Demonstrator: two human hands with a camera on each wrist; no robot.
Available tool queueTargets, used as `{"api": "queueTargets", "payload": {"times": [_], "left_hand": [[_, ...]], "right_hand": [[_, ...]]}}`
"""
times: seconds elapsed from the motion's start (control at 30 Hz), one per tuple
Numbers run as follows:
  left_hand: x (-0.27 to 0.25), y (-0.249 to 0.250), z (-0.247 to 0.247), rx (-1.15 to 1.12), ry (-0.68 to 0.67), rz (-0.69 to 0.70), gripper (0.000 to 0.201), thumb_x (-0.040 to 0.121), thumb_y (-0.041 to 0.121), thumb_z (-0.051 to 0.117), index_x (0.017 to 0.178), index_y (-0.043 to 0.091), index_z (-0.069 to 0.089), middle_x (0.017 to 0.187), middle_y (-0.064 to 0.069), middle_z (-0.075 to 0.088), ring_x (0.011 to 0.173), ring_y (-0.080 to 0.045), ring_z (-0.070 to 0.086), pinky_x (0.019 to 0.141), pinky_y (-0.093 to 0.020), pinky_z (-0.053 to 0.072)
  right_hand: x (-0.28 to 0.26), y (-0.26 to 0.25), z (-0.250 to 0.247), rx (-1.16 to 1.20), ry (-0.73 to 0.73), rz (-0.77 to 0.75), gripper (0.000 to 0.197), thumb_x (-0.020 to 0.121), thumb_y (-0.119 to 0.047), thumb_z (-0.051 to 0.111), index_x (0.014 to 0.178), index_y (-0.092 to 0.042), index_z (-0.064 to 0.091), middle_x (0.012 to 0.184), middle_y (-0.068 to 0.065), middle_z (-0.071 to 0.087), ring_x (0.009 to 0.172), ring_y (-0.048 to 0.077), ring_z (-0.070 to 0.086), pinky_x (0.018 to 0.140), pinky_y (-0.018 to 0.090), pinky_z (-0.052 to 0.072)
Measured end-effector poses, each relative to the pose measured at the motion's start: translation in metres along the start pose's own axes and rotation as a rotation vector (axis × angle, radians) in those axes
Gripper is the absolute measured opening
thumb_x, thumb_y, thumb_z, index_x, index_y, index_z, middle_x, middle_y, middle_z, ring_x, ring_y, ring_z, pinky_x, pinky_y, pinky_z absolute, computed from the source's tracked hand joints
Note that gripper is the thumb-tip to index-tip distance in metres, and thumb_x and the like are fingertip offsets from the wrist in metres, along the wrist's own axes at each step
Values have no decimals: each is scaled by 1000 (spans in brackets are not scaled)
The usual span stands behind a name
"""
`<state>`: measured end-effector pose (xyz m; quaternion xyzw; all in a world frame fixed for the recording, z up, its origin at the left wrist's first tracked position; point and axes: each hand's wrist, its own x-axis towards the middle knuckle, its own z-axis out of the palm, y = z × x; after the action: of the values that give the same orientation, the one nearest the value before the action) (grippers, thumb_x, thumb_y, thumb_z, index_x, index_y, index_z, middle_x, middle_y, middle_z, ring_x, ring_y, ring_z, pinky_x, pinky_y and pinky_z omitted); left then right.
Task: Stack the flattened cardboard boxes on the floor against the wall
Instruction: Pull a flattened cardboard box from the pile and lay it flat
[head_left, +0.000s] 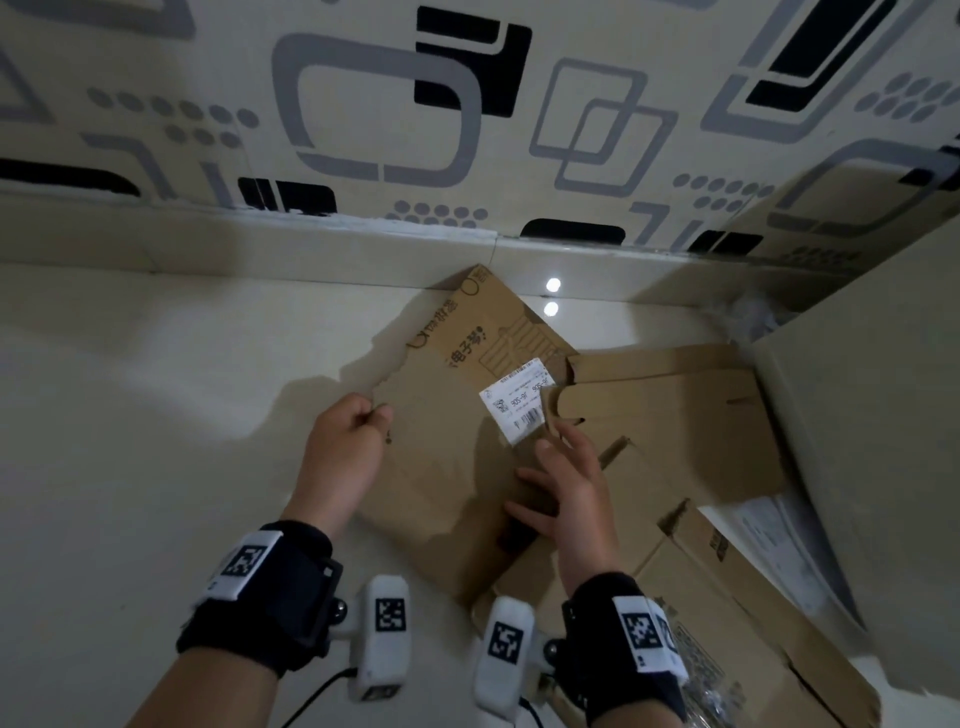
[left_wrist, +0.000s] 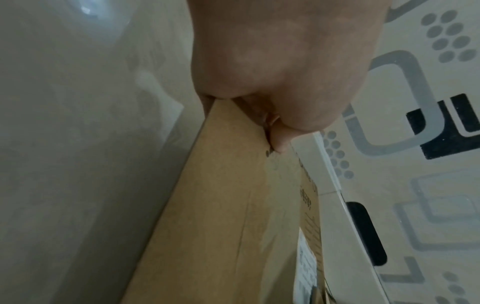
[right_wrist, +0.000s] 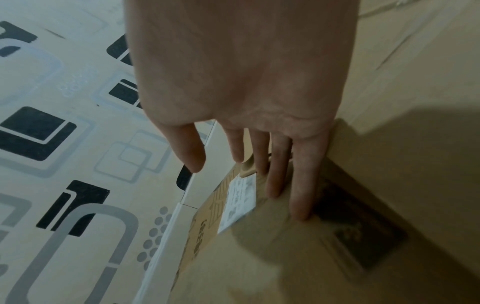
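Left hand: the left hand (head_left: 345, 441) pinches the torn left edge of the flattened cardboard box (head_left: 447, 457), fingers curled over the edge and thumb on top.
Right hand: the right hand (head_left: 569, 483) lies on the box's right side with fingers straight and spread, grasping nothing.
Box: it lies over the floor (head_left: 130, 415), its far corner touching the skirting board (head_left: 260, 244) below the patterned wall (head_left: 363, 104); a white shipping label (head_left: 517, 405) sits just beyond the right fingertips.
Around: more flattened cardboard (head_left: 675, 415) lies to the right, partly under the held box, beside a pale board (head_left: 883, 389) at the right edge.
Hard to make out: the label's print is too small to read; whether the box rests flat or is slightly lifted cannot be told; crumpled plastic (head_left: 748, 317) in the corner is blurred.
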<state>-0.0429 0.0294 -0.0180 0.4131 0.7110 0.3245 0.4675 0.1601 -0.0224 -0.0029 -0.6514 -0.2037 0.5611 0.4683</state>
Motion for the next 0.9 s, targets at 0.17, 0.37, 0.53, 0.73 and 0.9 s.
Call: {"api": "queueTargets", "payload": {"times": [0.17,0.37,0.53,0.73,0.9], "left_hand": [[10,-8,-51,8,117,28,27,96,19,61,80,-3,60,78,-11,56,75,-24,49,64,-33,34],[16,-13,-135,-201,178,-73,26,90,13,67,112,0,74,105,-18,73,95,-31,67,88,-37,48],[18,-22,-162,-370,233,-138,30,94,14,62,121,5,70,112,-13,73,106,-31,67,94,-39,47],[18,-42,-154,-438,375,-142,33,96,17,61,127,6,67,119,-15,67,109,-28,61,98,-37,44],[8,-67,-123,-303,383,-187,21,100,21,54,85,14,67,98,-13,66,105,-37,62,90,-44,45]], "right_hand": [[6,0,14,-102,14,-55,33,98,-26,61,130,-33,57,130,-6,61,117,12,59,98,38,52],[12,7,37,-322,85,-78,58,92,-21,64,147,-27,47,141,-1,50,126,17,46,106,37,39],[18,10,45,-309,92,28,66,94,-25,64,154,-24,37,144,4,53,129,26,52,108,41,41],[17,15,46,94,-47,185,17,92,-18,68,106,-9,67,77,9,67,59,16,63,59,29,50],[9,9,60,-123,-158,215,23,96,-16,57,111,-14,74,81,6,80,71,21,74,61,32,57]]}}
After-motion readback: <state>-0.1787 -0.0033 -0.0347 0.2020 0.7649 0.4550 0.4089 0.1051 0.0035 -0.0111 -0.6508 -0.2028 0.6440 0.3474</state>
